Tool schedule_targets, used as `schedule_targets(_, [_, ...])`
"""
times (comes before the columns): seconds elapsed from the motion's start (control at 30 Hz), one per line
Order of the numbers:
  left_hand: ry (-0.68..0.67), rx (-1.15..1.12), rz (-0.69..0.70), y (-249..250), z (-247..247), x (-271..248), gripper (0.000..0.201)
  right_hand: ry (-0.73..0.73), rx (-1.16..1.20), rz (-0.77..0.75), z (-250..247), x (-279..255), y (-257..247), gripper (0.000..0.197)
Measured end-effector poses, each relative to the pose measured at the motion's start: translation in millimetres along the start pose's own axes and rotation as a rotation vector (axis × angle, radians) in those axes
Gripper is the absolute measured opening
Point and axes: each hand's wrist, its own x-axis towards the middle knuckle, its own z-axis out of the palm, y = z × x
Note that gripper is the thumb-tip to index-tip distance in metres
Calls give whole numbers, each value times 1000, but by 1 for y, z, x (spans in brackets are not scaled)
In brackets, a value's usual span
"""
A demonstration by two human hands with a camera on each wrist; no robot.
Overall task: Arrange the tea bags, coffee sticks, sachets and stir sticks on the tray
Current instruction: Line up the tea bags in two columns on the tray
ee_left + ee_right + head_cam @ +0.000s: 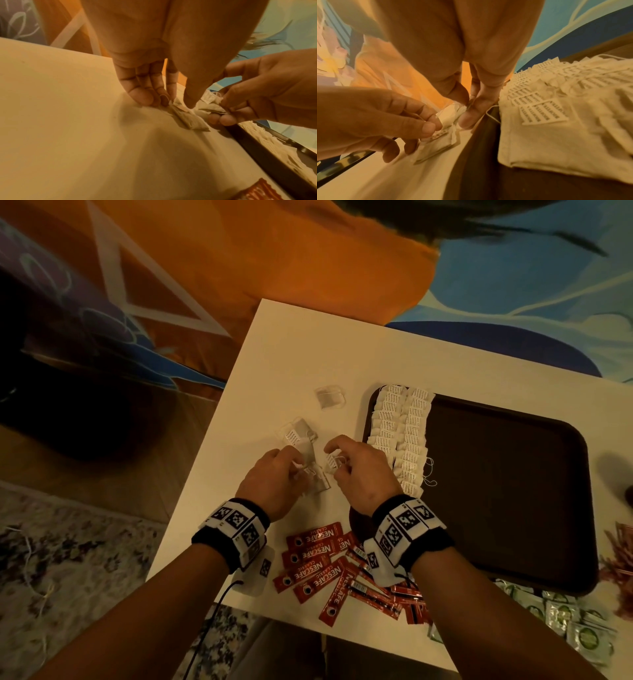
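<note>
Surface: white table (274, 364) over a patterned rug and bright orange and blue floor covering; the dark brown tray (507, 491) lies on the table and serves as landmark.
Nearest: red coffee sticks (318, 563) lie in a loose heap on the table just off the tray's near left corner; green sachets (565, 621) are scattered past the tray's near edge; reddish stir sticks (620, 553) lie off the tray's right side.
Left hand (274, 477): left of the tray, fingertips pressed down on a small pile of loose tea bags (317, 479), thumb and fingers pinching one of them.
Right hand (359, 470): just beside the tray's left rim, thumb and forefinger pinching a tea bag's tag and string (333, 462), the other fingers curled.
On the tray: two overlapping rows of tea bags (400, 436) run along its left edge, tags up, a few strings trailing onto the bare brown floor of the tray.
Farther: two more tea bags (298, 433) lie left of the tray beyond the hands, and a single tea bag (330, 397) lies farthest, off the tray's far left corner.
</note>
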Motion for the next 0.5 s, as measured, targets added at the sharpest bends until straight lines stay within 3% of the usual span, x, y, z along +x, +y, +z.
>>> schedule_targets(0.2, [6, 36, -23, 6, 8, 3, 20, -21, 50, -22, 2, -1, -3, 38])
schedule_targets(0.5, [-74, 55, 47, 11, -1, -1, 13, 15, 111, 1, -3, -5, 1, 5])
